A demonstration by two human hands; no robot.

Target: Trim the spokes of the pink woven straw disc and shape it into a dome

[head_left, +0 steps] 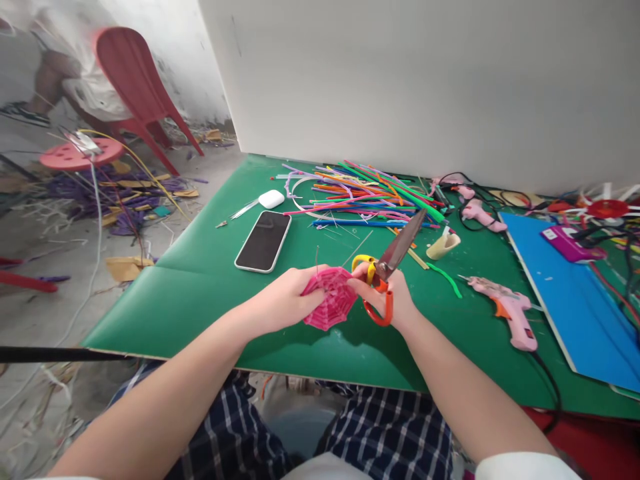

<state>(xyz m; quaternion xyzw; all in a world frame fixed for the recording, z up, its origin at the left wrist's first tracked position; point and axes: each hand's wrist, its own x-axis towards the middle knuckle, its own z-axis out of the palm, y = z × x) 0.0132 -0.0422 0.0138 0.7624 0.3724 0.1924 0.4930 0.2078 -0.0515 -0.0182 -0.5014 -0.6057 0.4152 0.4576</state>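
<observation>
My left hand (283, 300) grips a pink, roughly round woven piece (329, 313) with ribs fanning out from its centre, the thumb lying across its face. Thin bare wires stick up from its far edge. In my right hand (397, 293) hangs a pair of scissors (397, 250) with one yellow and one orange handle, the blades pointing up and away to the right. The thumb and fingertips of that hand also touch the right edge of the pink piece. Both hands are above the near part of the green tabletop (195, 293).
Beyond my hands lie a phone (264, 241), a white case (271, 199) and a heap of coloured fuzzy stems (360, 190). To the right are a pink glue gun (507, 310) with a cord, a cream holder (443, 245) and a blue board (565, 287). A person sits on a red chair (133, 73).
</observation>
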